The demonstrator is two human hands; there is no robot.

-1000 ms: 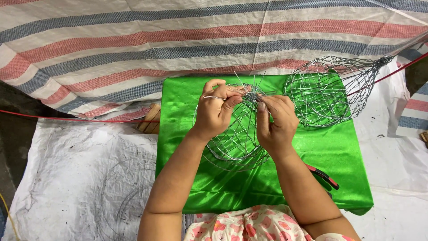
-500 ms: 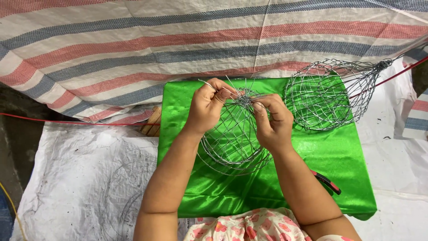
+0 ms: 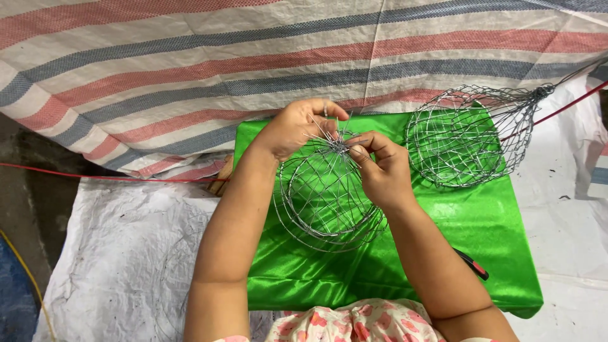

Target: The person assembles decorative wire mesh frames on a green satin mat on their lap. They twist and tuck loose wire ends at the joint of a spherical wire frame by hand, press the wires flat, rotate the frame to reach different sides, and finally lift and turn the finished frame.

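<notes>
Item: wire basket, unfinished, round, of thin silvery wire, with two hoops near its lower rim and loose wire ends sticking up at the top. It lies on the green satin cloth, tilted toward the person, directly below the point where both hands meet.

Left hand: curled over the top of the basket from the left, fingers closed around the bunched wire ends at the crown. How tightly they press cannot be told.

Right hand: just beside the left, touching the same bunch of wires from the right; thumb and forefinger pinched together on a strand at the crown, the other fingers folded.

Second wire basket: same make, lying on its side to the right of the grip and well apart from it, its gathered end pointing to the right and tied to a wire that runs off past the cloth's edge.

Red-handled tool: on the cloth below the grip, partly hidden under the right forearm; only the handle ends show.

Striped tarpaulin: red, blue-grey and white, beyond the grip, behind the cloth.

White woven sheet: left of the grip, under the cloth.

Red cord: thin, running along the tarpaulin's edge at left.
</notes>
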